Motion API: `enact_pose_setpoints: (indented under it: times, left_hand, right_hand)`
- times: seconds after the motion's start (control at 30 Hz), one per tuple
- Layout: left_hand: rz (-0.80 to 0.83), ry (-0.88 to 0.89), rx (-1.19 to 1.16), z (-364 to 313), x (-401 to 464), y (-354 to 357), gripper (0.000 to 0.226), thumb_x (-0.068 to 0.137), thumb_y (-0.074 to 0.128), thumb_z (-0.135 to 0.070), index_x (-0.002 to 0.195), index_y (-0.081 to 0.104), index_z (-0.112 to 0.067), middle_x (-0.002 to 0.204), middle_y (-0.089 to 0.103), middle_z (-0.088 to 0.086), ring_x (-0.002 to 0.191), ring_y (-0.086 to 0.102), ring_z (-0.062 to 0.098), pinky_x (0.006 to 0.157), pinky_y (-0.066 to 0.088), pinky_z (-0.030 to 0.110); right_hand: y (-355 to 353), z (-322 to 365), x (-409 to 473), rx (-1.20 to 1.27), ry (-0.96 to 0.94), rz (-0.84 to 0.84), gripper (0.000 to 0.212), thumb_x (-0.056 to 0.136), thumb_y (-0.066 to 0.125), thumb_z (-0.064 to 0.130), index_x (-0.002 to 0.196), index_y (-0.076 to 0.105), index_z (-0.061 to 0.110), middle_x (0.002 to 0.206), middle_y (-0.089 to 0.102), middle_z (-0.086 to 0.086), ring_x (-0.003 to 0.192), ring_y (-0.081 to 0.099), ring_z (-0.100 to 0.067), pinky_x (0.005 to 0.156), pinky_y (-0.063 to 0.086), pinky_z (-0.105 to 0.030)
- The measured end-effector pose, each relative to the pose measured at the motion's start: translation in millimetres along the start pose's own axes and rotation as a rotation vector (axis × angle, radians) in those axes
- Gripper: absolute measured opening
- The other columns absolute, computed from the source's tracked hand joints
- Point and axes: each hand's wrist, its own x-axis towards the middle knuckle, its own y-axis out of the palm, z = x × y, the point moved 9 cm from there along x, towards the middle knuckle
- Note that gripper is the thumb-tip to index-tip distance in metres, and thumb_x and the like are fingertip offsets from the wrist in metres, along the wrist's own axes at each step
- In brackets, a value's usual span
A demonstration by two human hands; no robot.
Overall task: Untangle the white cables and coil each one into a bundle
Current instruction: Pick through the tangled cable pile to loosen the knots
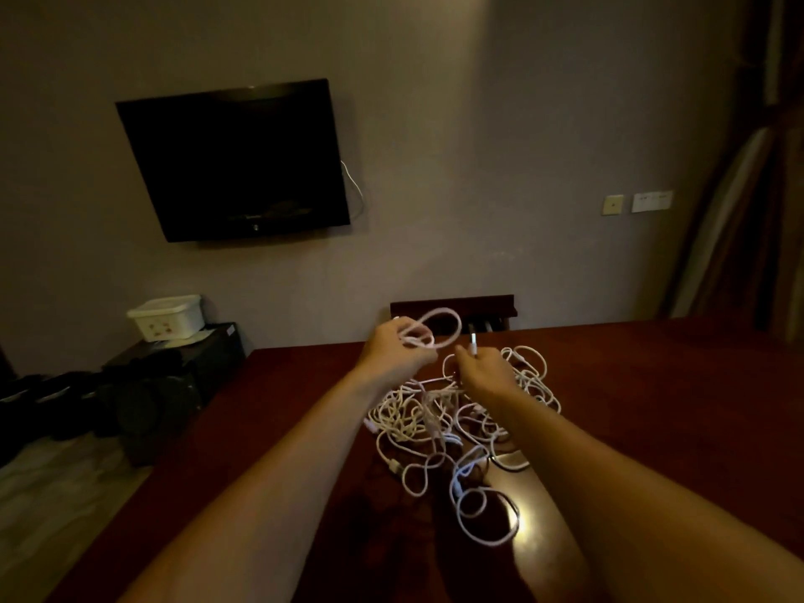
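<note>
Your left hand (393, 348) is raised above the far side of the tangle of white cables (452, 433), its fingers curled round a few loops of white cable (435, 330) that stand up in a small coil above the knuckles. Your right hand (485, 369) sits just right of that coil and directly over the tangle, pinching a cable end whose connector (473, 343) sticks up between the fingers; the picture is too blurred to show whether this end belongs to the same cable as the coil.

Below both hands, the tangle lies in a loose heap on the dark red counter (652, 406), strands crossing over one another with several open loops spilling out on the side nearest you. A bright patch of reflected light lies on the counter at the near right edge of the tangle.

Beyond the tangle, a dark wooden chair back (452, 306) shows past the far edge of the counter. Well to the left of the tangle and higher up, a black television (235, 163) hangs on the wall, and below it a white lidded tub (167, 317) rests on a black box.
</note>
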Motion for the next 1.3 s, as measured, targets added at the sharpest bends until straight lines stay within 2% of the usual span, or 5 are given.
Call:
enact_pose_setpoints:
  times: [0.3, 0.53, 0.8, 1.13, 1.3]
  left_hand:
    - [0.089, -0.079, 0.481, 25.7, 8.8, 5.9, 0.011, 0.098, 0.064, -0.017, 0.101, 0.074, -0.020, 0.100, 0.071, 0.008, 0.083, 0.070, 0.026, 0.058, 0.058, 0.036]
    - [-0.229, -0.144, -0.319, 11.0, 15.5, -24.5, 0.024, 0.094, 0.058, 0.012, 0.092, 0.069, -0.009, 0.103, 0.068, 0.012, 0.083, 0.068, 0.025, 0.058, 0.062, 0.036]
    - [-0.298, 0.017, -0.554, -28.0, 17.4, -33.9, 0.022, 0.102, 0.059, 0.000, 0.094, 0.070, -0.017, 0.091, 0.066, 0.006, 0.069, 0.057, 0.012, 0.051, 0.053, 0.026]
    - [0.180, -0.030, 0.030, 1.1, 4.0, 8.4, 0.084, 0.075, 0.083, 0.003, 0.150, 0.052, -0.019, 0.133, 0.066, 0.007, 0.104, 0.075, 0.028, 0.079, 0.064, 0.037]
    - [0.092, -0.057, 0.503, 15.9, 14.9, 2.8, 0.018, 0.077, 0.080, -0.040, 0.085, 0.079, -0.024, 0.078, 0.077, 0.001, 0.078, 0.073, 0.025, 0.070, 0.063, 0.040]
  right_hand:
    - [-7.3, -4.4, -0.3, -0.197, 0.022, -0.010, 0.031, 0.106, 0.056, 0.039, 0.097, 0.064, 0.011, 0.087, 0.067, -0.006, 0.080, 0.066, -0.024, 0.071, 0.052, -0.038]
    - [-2.7, 1.2, -16.5, -0.700, -0.008, 0.000, 0.100, 0.083, 0.081, 0.055, 0.158, 0.025, 0.018, 0.147, 0.053, -0.012, 0.133, 0.055, -0.034, 0.101, 0.052, -0.048]
    - [16.0, 38.1, -16.3, -0.025, -0.207, 0.098, 0.022, 0.106, 0.059, 0.024, 0.122, 0.071, 0.016, 0.105, 0.071, 0.000, 0.083, 0.070, -0.012, 0.067, 0.057, -0.024]
    - [-11.6, 45.4, -11.5, 0.409, -0.237, -0.035, 0.009, 0.099, 0.070, 0.025, 0.098, 0.078, 0.021, 0.087, 0.079, 0.000, 0.081, 0.076, -0.012, 0.068, 0.060, -0.029]
    - [-9.3, 43.1, -6.6, 0.433, -0.208, -0.037, 0.013, 0.100, 0.069, 0.023, 0.095, 0.080, 0.019, 0.085, 0.080, -0.002, 0.082, 0.078, -0.019, 0.077, 0.066, -0.042]
